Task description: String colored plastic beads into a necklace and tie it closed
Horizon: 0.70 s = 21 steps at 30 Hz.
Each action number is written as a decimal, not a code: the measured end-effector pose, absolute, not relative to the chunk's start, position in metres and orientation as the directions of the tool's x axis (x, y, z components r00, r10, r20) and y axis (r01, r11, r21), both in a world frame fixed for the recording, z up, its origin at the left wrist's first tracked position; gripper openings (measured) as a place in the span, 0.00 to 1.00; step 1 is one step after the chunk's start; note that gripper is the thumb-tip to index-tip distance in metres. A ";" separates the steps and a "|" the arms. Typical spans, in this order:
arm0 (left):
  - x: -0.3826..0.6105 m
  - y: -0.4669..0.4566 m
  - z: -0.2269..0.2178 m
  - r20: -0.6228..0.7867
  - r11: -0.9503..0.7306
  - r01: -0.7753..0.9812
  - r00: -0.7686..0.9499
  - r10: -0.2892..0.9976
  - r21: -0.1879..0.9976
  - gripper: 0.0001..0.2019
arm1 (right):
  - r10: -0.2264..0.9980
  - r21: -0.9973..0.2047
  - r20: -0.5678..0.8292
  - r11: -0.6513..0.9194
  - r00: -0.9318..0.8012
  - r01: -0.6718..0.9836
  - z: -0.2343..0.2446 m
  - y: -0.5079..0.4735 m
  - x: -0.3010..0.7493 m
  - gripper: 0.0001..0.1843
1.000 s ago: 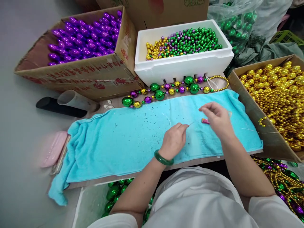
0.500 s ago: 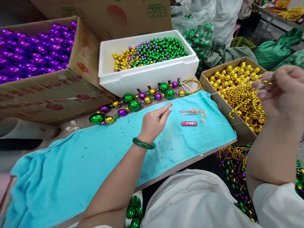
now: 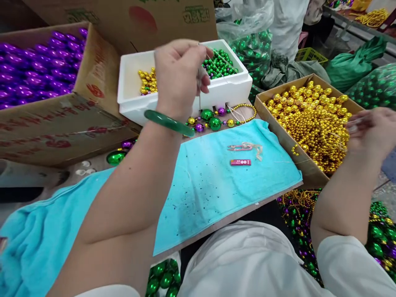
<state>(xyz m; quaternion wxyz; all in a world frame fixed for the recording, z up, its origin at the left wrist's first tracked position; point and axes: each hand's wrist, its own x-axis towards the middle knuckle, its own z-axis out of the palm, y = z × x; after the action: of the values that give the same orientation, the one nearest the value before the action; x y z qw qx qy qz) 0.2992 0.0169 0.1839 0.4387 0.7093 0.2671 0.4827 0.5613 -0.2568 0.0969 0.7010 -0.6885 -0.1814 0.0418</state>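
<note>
The left hand (image 3: 182, 72) has risen from above the towel (image 3: 213, 177) to in front of the white box (image 3: 230, 89), forearm slanting up, fingertips pinching thread (image 3: 199, 99) that hangs down. The raised right hand (image 3: 373, 130), bent at the elbow, pinches thread near the gold beads (image 3: 312, 119); this wide spread probably avoids tangles.

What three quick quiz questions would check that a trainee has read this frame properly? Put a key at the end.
1. What does the left hand pinch?
2. What colour are the beads in the cardboard box nearer the right hand: A purple, B green, C gold?
3. True or false: the snips are held in the right hand.

Key: 1. Thread. 2. C. 3. False; they lie on the turquoise towel.
</note>
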 end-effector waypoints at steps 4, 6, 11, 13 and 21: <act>0.274 0.015 0.186 0.528 -0.642 0.146 0.450 0.720 0.752 0.10 | 0.355 -0.917 0.152 -0.299 0.922 0.266 0.056 -0.218 0.526 0.02; 0.255 0.015 0.169 0.457 -0.647 0.318 0.501 0.735 0.693 0.11 | 0.459 -0.791 0.241 -0.417 0.855 0.447 0.041 -0.202 0.507 0.04; 0.216 0.022 0.109 0.210 -0.417 0.529 0.407 0.889 0.739 0.11 | 0.805 -0.394 0.336 -0.352 0.489 0.849 0.017 -0.175 0.441 0.14; 0.207 0.026 0.094 0.162 -0.336 0.527 0.349 0.923 0.781 0.09 | 0.952 -0.293 0.168 -0.202 0.258 0.934 0.009 -0.164 0.416 0.17; 0.205 0.017 0.120 0.295 -0.454 0.484 0.371 0.881 0.748 0.11 | 0.969 -0.054 -0.158 -0.200 0.189 0.978 -0.004 -0.117 0.398 0.17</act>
<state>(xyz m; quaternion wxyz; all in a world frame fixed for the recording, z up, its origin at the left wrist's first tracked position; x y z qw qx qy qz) 0.2045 0.0169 0.1199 0.2839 0.7777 0.4386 0.3495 0.3977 -0.1174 -0.0038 -0.0293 -0.7706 -0.6318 0.0785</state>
